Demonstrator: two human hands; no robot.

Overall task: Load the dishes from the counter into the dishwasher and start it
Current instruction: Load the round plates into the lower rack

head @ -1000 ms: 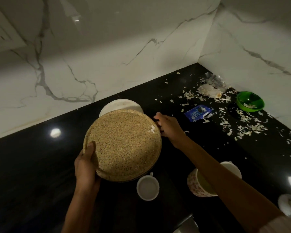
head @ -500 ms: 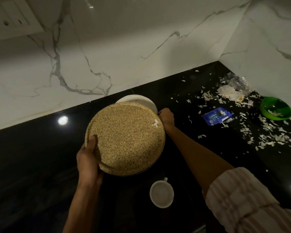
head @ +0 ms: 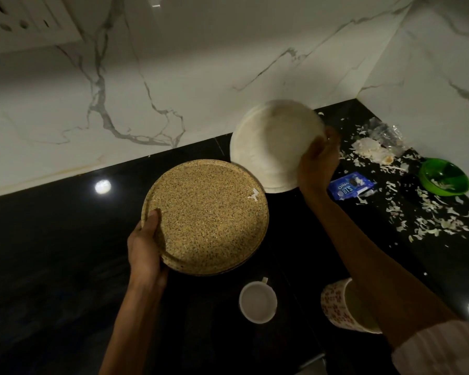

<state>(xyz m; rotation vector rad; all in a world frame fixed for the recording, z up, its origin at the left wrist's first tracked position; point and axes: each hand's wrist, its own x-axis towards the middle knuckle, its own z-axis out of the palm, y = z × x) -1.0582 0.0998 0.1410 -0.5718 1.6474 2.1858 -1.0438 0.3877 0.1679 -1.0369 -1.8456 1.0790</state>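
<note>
Dishes occupy both hands: the right hand (head: pixel 318 165) grips the rim of a round white plate (head: pixel 272 143), raised and tilted above the black polished counter (head: pixel 52 253), while the left hand (head: pixel 144 247) clamps the near edge of a round speckled tan plate (head: pixel 206 217), thumb on top. Both plates appear rigid, smooth and probably breakable, so a rim hold suits them. A white cup (head: pixel 257 301) and a patterned mug (head: pixel 336 304) stand nearer on the counter.

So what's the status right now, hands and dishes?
Left hand grips speckled plate. Right hand holds white plate tilted above the counter. White cup and patterned mug not yet collected. Nothing blocking.
</note>
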